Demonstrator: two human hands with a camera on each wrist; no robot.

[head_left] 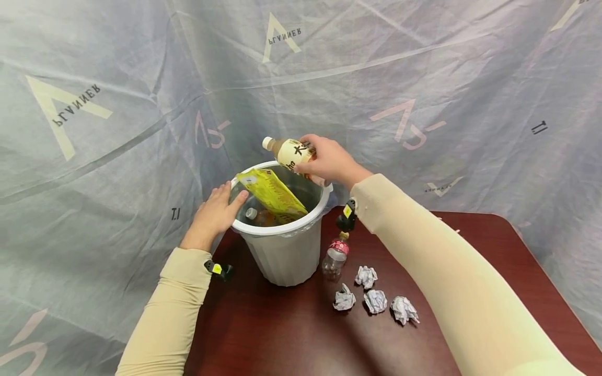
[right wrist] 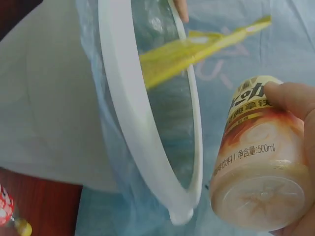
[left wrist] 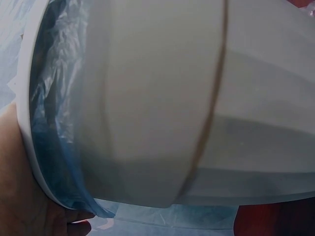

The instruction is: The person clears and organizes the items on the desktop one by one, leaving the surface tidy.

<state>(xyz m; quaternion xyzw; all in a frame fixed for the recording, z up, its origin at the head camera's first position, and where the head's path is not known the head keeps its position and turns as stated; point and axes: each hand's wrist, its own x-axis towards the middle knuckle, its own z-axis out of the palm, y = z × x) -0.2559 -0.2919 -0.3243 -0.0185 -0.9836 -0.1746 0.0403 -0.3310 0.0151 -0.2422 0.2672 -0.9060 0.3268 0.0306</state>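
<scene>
The pale-labelled bottle point(head_left: 296, 154) is up in the air above the far right part of the bin point(head_left: 287, 256), apart from the rim in the right wrist view. It lies aslant: its long axis runs from the white cap, at the far left end, to the base, at the near right end beside the bin's right edge. The label side is wrapped by the right hand point(head_left: 331, 159), its fingers curled round the body and the thumb on the label, so the bottle reaches leftward from that hand, cap outward. As I judge it, the relation that counts is bottle to bin mouth: the mouth lies below and to the near left of the right fingers.

The left hand point(head_left: 213, 211) is farther from the bottle, across the mouth, resting on the left rim with its thumb apart from the fingers; how firmly it presses I cannot tell. Inside the bin, a yellow packet point(head_left: 273, 196) leans on a slant, with a white-capped bottle point(head_left: 265, 218) beside it.

Right of the bin, a red-labelled bottle point(head_left: 336, 256) and four paper balls point(head_left: 375, 301) lie on the surface point(head_left: 291, 334).
</scene>
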